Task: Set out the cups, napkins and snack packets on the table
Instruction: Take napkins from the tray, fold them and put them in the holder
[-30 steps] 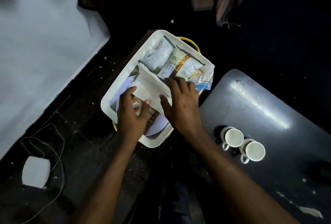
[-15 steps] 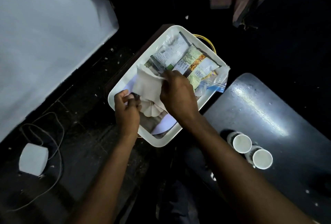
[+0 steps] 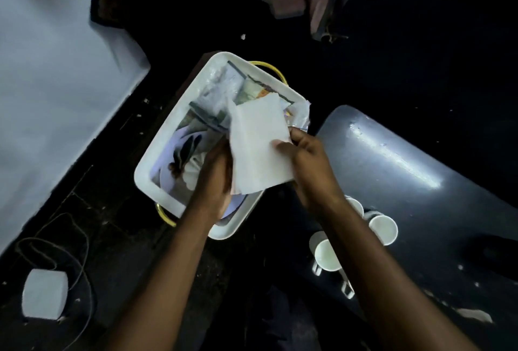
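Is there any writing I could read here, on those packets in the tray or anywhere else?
Snack packets in the tray: printed panels show, but too blurred and dim to read.
Napkin, held by both hands: blank.
Cups on the table: no marking visible.
White box on the floor: no label visible.
Nothing legible anywhere.

napkin point(image 3: 259, 146) now lifted clear above tray point(image 3: 157, 160), both hands' grip raised with it

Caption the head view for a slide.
Both hands lift a white napkin above the snack tray.
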